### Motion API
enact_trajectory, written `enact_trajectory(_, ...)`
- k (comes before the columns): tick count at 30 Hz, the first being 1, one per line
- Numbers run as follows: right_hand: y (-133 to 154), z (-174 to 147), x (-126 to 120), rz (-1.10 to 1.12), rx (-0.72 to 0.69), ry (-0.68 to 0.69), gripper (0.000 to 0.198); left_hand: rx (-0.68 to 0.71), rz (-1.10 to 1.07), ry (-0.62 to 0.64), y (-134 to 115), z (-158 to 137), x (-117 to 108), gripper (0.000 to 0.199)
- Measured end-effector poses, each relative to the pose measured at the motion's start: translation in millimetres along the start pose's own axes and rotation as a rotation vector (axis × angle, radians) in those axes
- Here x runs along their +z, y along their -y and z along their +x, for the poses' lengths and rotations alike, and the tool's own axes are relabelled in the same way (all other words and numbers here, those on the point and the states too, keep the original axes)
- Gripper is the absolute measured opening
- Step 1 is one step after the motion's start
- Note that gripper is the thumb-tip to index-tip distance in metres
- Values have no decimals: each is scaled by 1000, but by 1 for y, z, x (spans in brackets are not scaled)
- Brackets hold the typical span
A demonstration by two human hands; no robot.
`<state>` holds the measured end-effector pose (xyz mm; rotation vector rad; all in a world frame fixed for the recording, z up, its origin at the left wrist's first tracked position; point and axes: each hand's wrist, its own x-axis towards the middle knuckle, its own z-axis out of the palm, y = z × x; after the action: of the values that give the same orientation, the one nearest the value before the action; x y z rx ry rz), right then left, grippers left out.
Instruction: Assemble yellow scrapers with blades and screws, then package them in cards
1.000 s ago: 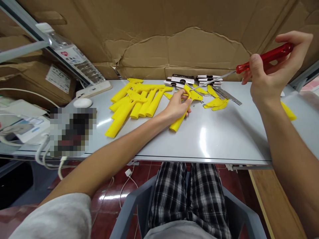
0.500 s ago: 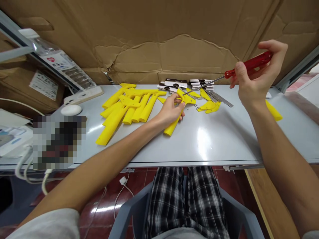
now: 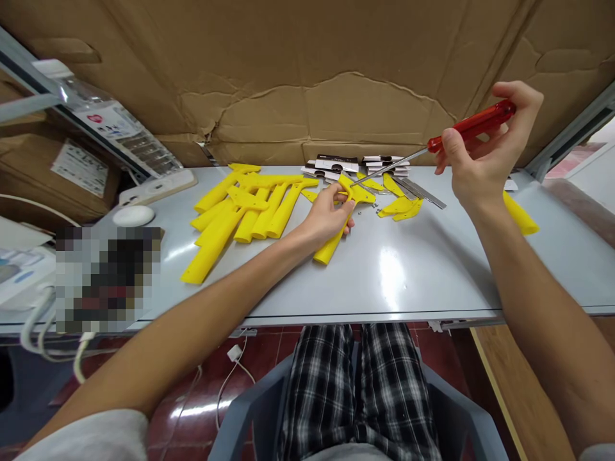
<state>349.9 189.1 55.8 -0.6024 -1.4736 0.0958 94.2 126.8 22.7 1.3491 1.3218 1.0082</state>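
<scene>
My left hand [image 3: 331, 214] is wrapped round a yellow plastic scraper handle [image 3: 331, 248], pinning it to the table with its flared head pointing away from me. In my right hand [image 3: 485, 153] is a screwdriver [image 3: 473, 127] with a red handle, tilted down to the left. Its steel tip meets the head of the yellow handle near my left fingers. Small screws [image 3: 375, 205] lie just right of that head. Beside them are loose yellow cover pieces [image 3: 401, 206] and thin metal blades [image 3: 425, 193].
More yellow handles [image 3: 216, 243] are heaped to the left, and another yellow piece [image 3: 521, 214] lies at the right. Small black-and-white packs [image 3: 336, 164] sit against the cardboard [image 3: 375, 109]. A bottle [image 3: 110, 121], power strip [image 3: 158, 187] and white mouse [image 3: 133, 216] occupy the left side.
The whole view has shifted slightly. My right hand and the screwdriver are a little further left and lower, the tip still at the yellow handle's head. My left hand keeps its grip.
</scene>
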Motion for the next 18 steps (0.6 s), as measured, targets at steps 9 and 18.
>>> enact_trajectory(9, -4, -1, 2, -43, -123, -55, 46, 12, -7, 21, -1, 0, -1, 11)
enact_trajectory(18, 4, -1, -1, -75, -120, 41, 62, 0, -21, 23, 0, 0, -1, 13)
